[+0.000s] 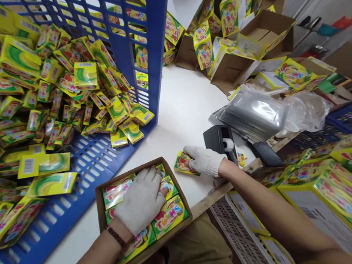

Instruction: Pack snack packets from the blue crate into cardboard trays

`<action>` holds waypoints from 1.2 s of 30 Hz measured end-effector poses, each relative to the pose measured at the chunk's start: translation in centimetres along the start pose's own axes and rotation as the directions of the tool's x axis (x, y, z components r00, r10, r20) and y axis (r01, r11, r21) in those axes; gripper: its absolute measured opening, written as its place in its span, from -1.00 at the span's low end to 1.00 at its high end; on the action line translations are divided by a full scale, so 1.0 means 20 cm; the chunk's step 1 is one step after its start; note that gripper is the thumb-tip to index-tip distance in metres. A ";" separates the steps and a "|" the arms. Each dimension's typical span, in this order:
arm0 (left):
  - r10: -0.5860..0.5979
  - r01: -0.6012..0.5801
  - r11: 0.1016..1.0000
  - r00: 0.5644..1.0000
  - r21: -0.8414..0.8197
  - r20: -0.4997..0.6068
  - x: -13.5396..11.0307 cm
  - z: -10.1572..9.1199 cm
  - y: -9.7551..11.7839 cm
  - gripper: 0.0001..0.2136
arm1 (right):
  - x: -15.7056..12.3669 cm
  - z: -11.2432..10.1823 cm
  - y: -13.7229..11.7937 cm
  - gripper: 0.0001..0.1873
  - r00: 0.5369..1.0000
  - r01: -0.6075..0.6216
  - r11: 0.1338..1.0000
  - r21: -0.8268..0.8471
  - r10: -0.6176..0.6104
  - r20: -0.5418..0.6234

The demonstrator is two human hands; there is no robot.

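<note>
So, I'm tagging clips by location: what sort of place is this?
Probably a packing workshop: a blue crate heaped with loose yellow packets, what looks like a tape dispenser, and a pile of open cartons.

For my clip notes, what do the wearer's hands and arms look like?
The left hand and right hand wear off-white knitted gloves, the fingers apparently bare-tipped. A dark beaded bracelet circles the left wrist; both forearms show no sleeves.

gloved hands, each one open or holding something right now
Left hand: open, palm down on packs in the carton.
Right hand: fingers on a small pack; whether gripped cannot be told.
</note>
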State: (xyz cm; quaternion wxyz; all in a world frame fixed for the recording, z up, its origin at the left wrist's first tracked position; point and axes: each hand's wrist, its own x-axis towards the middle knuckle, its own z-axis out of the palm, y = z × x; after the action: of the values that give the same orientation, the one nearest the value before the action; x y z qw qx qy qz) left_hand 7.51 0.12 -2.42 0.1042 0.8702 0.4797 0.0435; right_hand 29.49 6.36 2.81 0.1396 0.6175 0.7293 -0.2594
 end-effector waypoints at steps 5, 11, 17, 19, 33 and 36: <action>0.008 -0.007 0.999 1.000 0.053 -0.027 -0.02 0.03 0.03 -0.61 | 0.01 0.04 0.02 -0.74 1.000 0.022 1.000 0.004 -0.022 0.004; -0.065 0.070 0.996 0.993 -0.049 0.098 0.06 -0.04 0.03 -0.65 | 0.03 0.09 0.05 -0.71 0.999 0.033 0.999 0.027 -0.034 0.029; -0.084 0.082 0.996 0.988 0.023 0.130 0.08 -0.04 0.06 -0.62 | 0.07 0.09 0.05 -0.66 0.998 0.044 0.999 0.013 -0.045 0.044; -0.053 0.051 0.998 0.993 0.026 0.109 0.08 -0.03 0.07 -0.59 | 0.08 0.11 0.06 -0.67 0.995 0.073 0.997 0.015 -0.074 0.068; -0.082 0.080 0.996 0.991 0.029 0.105 -0.05 -0.09 0.12 -0.68 | -0.10 0.19 0.06 -0.56 0.938 0.125 0.976 -0.180 -0.176 -0.300; -0.089 0.084 0.996 0.986 0.044 0.140 -0.14 -0.08 0.15 -0.66 | -0.11 0.10 0.03 -0.47 0.816 0.309 0.942 -0.133 -0.334 -0.471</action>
State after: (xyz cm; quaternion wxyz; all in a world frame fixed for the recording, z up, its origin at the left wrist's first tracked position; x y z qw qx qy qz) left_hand 8.20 -3.48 -0.09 0.1233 0.8512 0.5091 -0.0319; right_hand 30.29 3.43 2.23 -0.0788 0.5270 0.8406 -0.0970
